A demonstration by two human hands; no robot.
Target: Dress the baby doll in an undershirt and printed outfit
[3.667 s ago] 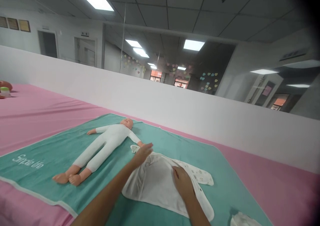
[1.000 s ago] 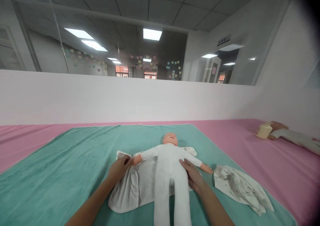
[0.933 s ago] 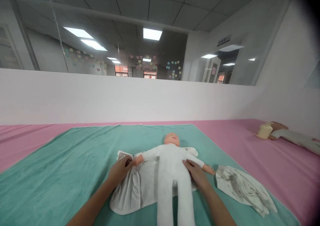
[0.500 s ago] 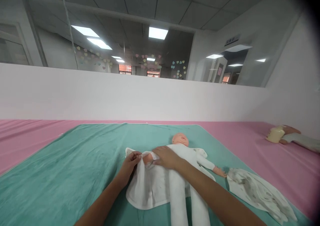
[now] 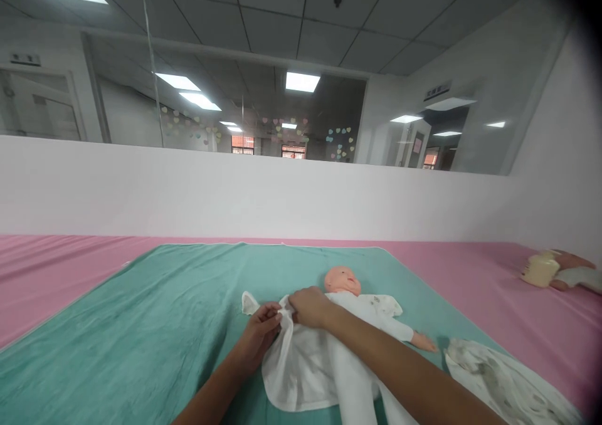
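Note:
A baby doll [image 5: 342, 281] in a white long-sleeved outfit lies on its back, its head away from me. Under and beside its body spreads a loose white baby garment [image 5: 301, 372] with a spotted lining. My left hand [image 5: 264, 330] is closed, pinching the garment's edge between thumb and fingers. Close beside it, my right hand [image 5: 309, 308] is curled over the doll's arm on the left side; that arm and its hand are hidden. The doll's other arm [image 5: 421, 340] stretches out to the right.
A teal sheet [image 5: 155, 325] covers the middle of the pink-covered surface [image 5: 475, 281]. At right lies a crumpled spotted white cloth [image 5: 508, 381]. Farther right are a pale yellow bottle [image 5: 540, 269] and part of another doll [image 5: 580, 274]. A white wall [image 5: 263, 199] with a window stands behind.
My head view has tilted up slightly. My hands have come closer together, and the doll's bare skin that showed between them is now covered. My right fingers are more curled, and the garment is drawn inward.

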